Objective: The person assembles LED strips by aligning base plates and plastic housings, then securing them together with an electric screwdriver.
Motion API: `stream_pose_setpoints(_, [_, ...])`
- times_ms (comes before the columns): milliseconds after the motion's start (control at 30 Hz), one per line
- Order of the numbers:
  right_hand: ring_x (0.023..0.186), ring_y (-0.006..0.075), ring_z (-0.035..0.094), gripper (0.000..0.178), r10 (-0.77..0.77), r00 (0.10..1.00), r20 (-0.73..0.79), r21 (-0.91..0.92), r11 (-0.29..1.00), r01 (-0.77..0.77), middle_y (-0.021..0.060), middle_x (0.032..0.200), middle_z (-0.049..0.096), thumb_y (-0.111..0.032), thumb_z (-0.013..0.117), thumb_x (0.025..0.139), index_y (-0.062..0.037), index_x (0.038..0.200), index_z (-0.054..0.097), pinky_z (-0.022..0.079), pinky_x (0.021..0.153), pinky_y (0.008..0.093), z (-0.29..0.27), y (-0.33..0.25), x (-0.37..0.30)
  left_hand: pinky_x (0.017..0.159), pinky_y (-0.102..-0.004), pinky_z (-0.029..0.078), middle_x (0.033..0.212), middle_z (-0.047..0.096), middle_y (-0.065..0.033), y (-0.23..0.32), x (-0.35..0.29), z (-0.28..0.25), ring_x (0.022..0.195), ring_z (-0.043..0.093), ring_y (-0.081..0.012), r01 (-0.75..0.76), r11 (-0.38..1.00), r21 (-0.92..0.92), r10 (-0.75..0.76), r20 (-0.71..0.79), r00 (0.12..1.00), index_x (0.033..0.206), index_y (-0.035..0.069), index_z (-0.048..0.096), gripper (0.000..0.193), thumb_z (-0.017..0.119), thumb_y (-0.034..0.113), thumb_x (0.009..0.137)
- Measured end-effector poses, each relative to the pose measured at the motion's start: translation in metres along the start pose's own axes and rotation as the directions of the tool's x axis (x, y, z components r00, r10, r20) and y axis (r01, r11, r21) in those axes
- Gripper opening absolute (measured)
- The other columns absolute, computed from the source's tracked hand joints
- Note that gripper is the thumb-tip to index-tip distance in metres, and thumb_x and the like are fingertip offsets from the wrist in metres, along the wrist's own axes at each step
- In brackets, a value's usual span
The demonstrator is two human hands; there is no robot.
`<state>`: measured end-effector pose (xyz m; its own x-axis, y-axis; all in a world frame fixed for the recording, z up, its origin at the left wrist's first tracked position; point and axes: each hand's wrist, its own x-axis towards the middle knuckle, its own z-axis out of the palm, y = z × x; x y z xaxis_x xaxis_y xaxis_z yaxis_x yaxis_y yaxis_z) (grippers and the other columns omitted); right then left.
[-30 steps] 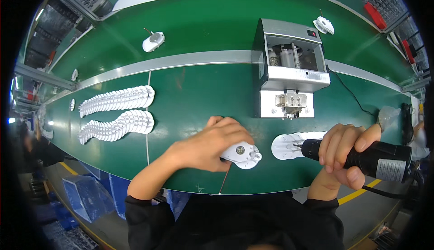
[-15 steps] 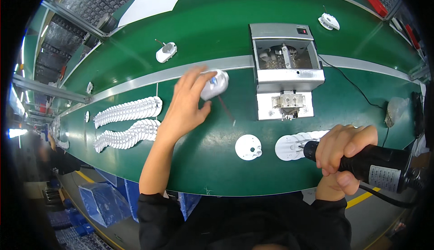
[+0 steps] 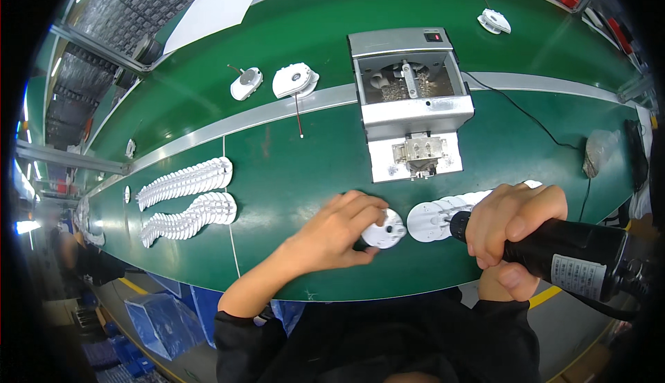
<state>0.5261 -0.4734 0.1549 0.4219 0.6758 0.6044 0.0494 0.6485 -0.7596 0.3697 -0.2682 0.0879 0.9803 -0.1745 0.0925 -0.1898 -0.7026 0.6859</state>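
My left hand (image 3: 338,234) has its fingers and thumb closed on the left edge of a white round plastic disc (image 3: 392,230) with a dark centre hole, near the bench front. A black electric screwdriver (image 3: 564,251) lies nearly level in my right hand (image 3: 514,224), its fingers wrapped round the body. The tip points left, over a row of overlapping white discs (image 3: 426,222); the hand and tool hide part of that row. On the far strip stands a white oval housing (image 3: 289,82) with a thin dark wire (image 3: 299,116) hanging toward me.
A grey metal screw feeder (image 3: 409,114) with loose screws stands behind the discs. Two long rows of nested white parts (image 3: 185,181) lie at the left. Other white housings (image 3: 246,84) rest along the far strip. A black cable (image 3: 530,113) runs right from the feeder.
The white housing with the wire left my left hand and now rests on the far strip. That hand came nearer and took hold of the loose disc. My right hand still holds the screwdriver.
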Motion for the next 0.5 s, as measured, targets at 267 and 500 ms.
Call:
stream_pose_setpoints(267, [0.043, 0.0137, 0.054, 0.040, -0.033, 0.999, 0.009, -0.057, 0.998, 0.033, 0.0017, 0.058, 0.054, -0.008, 0.074, 0.069, -0.0049, 0.098, 0.047, 0.049, 0.043, 0.0263, 0.004, 0.000, 0.006, 0.085, -0.0416, 0.047, 0.118, 0.057, -0.0125, 0.018, 0.022, 0.037, 0.104, 0.054, -0.0334, -0.012, 0.997, 0.076, 0.030, -0.241, 0.970, 0.101, 0.005, 0.054, 0.051, 0.084, 0.014, 0.061])
stream_pose_setpoints(500, [0.049, 0.0184, 0.057, 0.040, -0.044, 0.999, 0.029, -0.022, 0.999, 0.045, 0.0061, 0.065, 0.057, -0.001, 0.075, 0.069, -0.0031, 0.100, 0.050, 0.047, 0.045, 0.0289, -0.003, -0.001, 0.001, 0.060, -0.0310, 0.051, 0.081, 0.065, -0.0067, 0.009, 0.012, -0.021, 0.069, 0.062, -0.0231, 0.042, 0.988, 0.149, 0.020, -0.393, 0.919, 0.086, 0.007, 0.061, 0.026, 0.079, 0.008, 0.067])
